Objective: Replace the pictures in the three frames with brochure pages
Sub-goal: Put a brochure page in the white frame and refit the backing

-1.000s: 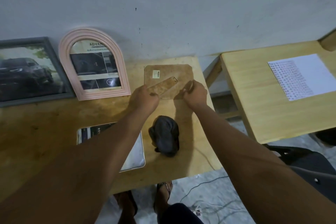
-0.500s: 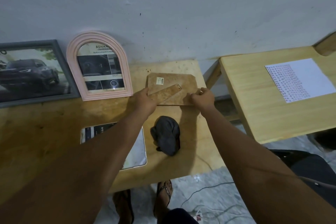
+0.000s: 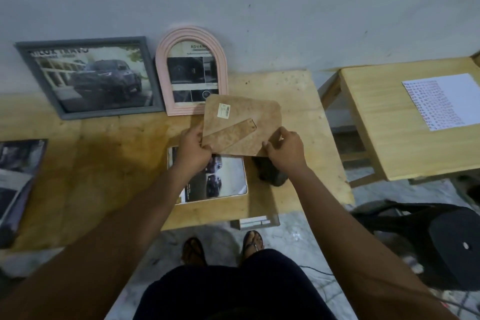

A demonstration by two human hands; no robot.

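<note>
- The left grip [image 3: 193, 149] pinches the lower left edge of the backboard [image 3: 241, 125], thumb on top and fingers beneath.
- The right grip [image 3: 285, 149] pinches its lower right corner the same way.
- The brown backboard is held tilted above the counter [image 3: 104, 163], stand leg and a small label facing up, and its far edge overlaps the foot of the pink frame [image 3: 192, 70].
- The white frame [image 3: 220, 182] lies flat on the counter just under the backboard, with a car page showing in it.
- A dark lump [image 3: 272, 175] sits just right of the white frame, partly hidden by the right wrist.
- The pink frame and the grey frame [image 3: 91, 75] lean on the wall side by side, each holding a printed page.
- A brochure [image 3: 15, 179] lies at the counter's left edge.
- A printed sheet [image 3: 446, 101] lies on the side counter [image 3: 376, 125].
</note>
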